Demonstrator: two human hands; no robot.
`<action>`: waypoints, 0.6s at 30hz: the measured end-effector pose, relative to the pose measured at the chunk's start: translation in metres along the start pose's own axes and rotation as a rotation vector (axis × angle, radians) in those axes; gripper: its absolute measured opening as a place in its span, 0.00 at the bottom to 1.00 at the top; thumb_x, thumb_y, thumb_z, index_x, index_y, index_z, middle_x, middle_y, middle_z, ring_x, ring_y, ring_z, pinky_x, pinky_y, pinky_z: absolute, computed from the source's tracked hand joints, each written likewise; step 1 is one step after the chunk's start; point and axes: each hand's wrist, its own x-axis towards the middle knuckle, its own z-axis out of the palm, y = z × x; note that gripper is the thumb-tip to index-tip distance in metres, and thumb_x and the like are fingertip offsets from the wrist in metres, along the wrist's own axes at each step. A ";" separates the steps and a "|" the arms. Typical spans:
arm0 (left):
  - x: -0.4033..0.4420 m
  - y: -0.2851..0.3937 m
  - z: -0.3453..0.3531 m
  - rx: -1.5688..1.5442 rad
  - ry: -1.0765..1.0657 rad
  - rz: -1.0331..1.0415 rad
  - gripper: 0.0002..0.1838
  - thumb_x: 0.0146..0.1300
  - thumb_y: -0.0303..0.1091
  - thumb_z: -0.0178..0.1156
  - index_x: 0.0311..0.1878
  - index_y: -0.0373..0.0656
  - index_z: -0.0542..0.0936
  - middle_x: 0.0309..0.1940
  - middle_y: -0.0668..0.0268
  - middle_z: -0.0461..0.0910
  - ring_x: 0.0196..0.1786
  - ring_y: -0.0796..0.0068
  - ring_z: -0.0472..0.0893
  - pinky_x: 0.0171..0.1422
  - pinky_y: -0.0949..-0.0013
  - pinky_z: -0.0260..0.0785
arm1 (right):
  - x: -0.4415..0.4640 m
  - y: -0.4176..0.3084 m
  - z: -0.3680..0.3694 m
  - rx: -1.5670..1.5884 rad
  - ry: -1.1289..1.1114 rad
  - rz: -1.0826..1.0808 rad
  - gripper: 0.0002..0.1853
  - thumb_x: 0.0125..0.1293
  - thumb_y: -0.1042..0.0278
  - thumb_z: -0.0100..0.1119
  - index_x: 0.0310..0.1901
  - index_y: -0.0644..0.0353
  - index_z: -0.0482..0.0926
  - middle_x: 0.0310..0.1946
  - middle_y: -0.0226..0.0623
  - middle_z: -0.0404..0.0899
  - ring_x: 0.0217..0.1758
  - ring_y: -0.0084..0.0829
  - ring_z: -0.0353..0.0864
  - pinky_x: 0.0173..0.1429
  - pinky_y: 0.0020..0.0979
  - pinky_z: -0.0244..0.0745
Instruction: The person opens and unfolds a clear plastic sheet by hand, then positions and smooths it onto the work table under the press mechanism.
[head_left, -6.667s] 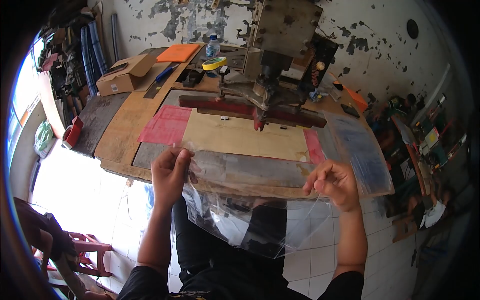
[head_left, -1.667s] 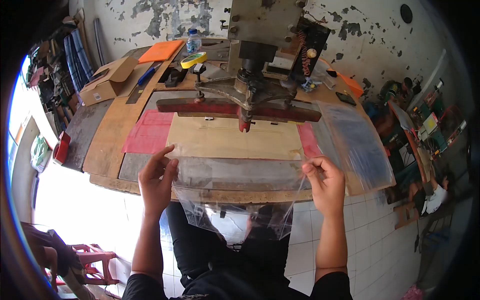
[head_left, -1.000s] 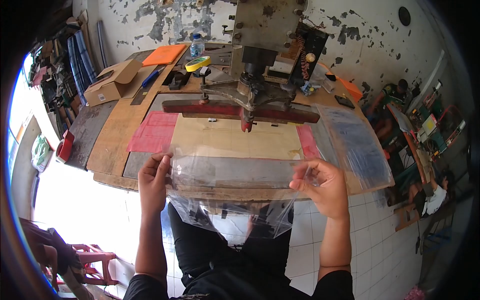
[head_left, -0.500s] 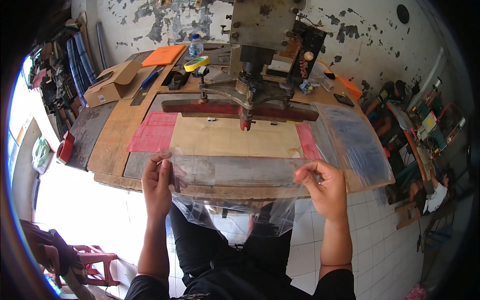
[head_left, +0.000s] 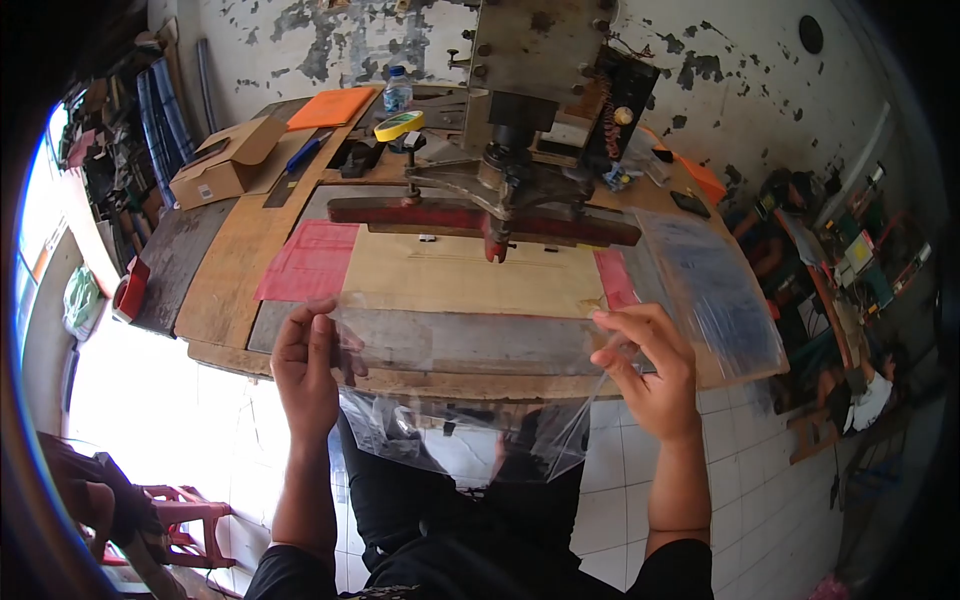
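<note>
A clear plastic sheet hangs between my two hands above the front edge of the worktable, its lower part drooping over my lap. My left hand pinches its left edge between thumb and fingers. At the right edge, my right hand holds the sheet, with its index finger raised apart from the thumb. Beyond the sheet lies a cream board with pink pieces at its ends. Over that board stands a press head with a red bar.
A cardboard box, yellow tape roll and water bottle stand on the table's far left. Stacked clear sheets lie at right, near a phone. Red tape sits at the left edge. Other people are at right and lower left.
My right index finger has lifted away from the thumb, and the right hand has risen slightly. My left hand has shifted a little left. The sheet still hangs between them.
</note>
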 end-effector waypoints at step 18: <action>-0.001 0.005 0.000 -0.005 0.032 0.060 0.13 0.86 0.37 0.53 0.61 0.37 0.77 0.28 0.65 0.83 0.21 0.83 0.79 0.23 0.80 0.66 | 0.000 0.008 -0.003 -0.008 0.017 -0.155 0.21 0.59 0.82 0.78 0.55 0.65 0.86 0.46 0.43 0.88 0.43 0.33 0.91 0.43 0.31 0.90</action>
